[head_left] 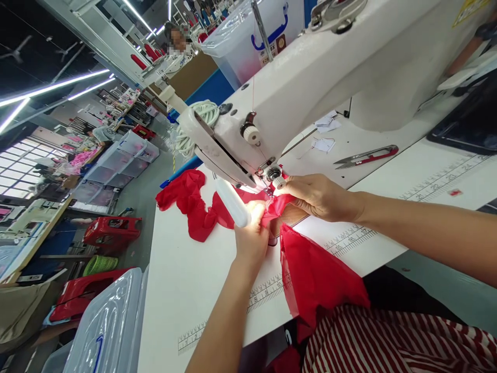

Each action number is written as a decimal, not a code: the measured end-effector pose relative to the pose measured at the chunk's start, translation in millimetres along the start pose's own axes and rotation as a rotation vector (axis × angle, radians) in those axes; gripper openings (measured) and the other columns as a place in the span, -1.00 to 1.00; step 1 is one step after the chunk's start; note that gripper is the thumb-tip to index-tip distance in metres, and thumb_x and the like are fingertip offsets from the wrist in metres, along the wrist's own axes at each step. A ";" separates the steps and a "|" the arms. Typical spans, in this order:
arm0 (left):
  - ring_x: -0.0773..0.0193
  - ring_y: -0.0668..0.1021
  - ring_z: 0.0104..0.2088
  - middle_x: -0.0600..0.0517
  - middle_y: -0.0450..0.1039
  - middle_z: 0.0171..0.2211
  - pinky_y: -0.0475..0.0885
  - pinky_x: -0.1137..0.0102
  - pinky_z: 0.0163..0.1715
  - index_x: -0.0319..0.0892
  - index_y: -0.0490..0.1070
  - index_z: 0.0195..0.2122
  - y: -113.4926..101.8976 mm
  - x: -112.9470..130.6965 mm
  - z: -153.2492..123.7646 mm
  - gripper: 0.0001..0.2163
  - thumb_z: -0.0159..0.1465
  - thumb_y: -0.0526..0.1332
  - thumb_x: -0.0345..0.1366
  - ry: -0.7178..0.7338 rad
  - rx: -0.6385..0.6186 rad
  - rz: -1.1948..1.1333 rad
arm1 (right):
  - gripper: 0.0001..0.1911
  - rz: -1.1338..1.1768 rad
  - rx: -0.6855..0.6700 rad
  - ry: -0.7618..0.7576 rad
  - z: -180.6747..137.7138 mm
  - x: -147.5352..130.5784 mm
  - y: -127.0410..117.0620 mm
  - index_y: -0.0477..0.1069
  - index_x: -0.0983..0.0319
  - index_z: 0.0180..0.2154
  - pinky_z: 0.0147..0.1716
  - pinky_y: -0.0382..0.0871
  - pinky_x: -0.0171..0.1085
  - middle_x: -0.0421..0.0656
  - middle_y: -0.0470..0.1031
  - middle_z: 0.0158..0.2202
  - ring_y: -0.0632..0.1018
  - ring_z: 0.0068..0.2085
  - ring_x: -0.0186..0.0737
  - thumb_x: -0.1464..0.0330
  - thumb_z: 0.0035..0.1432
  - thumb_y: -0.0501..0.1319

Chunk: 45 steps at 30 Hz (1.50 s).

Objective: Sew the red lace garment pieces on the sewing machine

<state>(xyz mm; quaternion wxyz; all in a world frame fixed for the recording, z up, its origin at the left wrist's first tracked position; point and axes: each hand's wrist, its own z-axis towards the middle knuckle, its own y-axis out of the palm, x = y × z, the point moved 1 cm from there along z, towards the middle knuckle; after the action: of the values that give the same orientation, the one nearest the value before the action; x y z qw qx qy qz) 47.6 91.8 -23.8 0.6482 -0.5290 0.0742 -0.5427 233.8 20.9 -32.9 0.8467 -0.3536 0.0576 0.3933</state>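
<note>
Red sheer fabric runs from my lap over the table's front edge to the needle area of a white sewing machine. More of it lies bunched on the tabletop left of the machine head. My right hand is closed, pinching the fabric just right of the presser foot. On the near left side of the needle, my left hand grips the fabric too, its fingers partly hidden behind a white bar-shaped lamp. The lamp lights the stitching spot. The needle tip itself is hard to make out.
Red-handled thread snips lie right of the needle area, near paper scraps. A dark tablet-like object rests at the far right. Pale cord hangs at the machine head. Lidded plastic bins stand left of the table.
</note>
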 end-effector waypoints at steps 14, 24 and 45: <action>0.32 0.48 -0.46 0.01 0.48 -0.42 0.41 0.46 -0.49 -0.23 0.47 -0.25 5.9 8.3 -13.1 -0.79 0.31 0.07 -0.57 0.431 -0.061 0.540 | -0.65 -0.099 -0.397 0.062 -16.0 0.0 -6.3 0.40 0.21 -0.25 -0.44 0.25 -0.24 -0.11 0.42 -0.31 0.40 -0.38 -0.22 0.65 0.13 -0.05; -0.05 0.55 -0.16 -0.38 0.44 0.03 0.56 0.13 -0.26 -0.45 0.40 0.09 -17.0 29.2 -23.9 -0.39 0.32 0.05 0.05 0.263 -0.363 0.350 | -0.59 -0.202 -0.400 -0.053 -7.2 -4.9 -6.2 0.39 0.22 -0.32 -0.39 0.38 -0.23 -0.05 0.55 -0.14 0.52 -0.26 -0.15 0.73 -0.14 0.01; 0.04 0.55 -0.32 -0.32 0.53 -0.09 0.55 0.16 -0.35 -0.43 0.46 0.03 -4.2 22.8 -31.4 -0.08 0.29 -0.37 0.29 0.312 -0.173 0.416 | -0.55 -0.335 -0.304 -0.050 -18.9 -3.1 5.0 0.48 0.26 -0.20 -0.50 0.41 -0.20 -0.08 0.65 -0.21 0.62 -0.36 -0.10 0.65 -0.14 0.06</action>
<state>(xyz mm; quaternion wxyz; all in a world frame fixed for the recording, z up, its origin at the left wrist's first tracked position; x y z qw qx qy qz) 33.0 55.6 -23.2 0.6790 -0.4656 0.3262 -0.4646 231.5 9.0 -48.6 0.8384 -0.4718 -0.0827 0.2600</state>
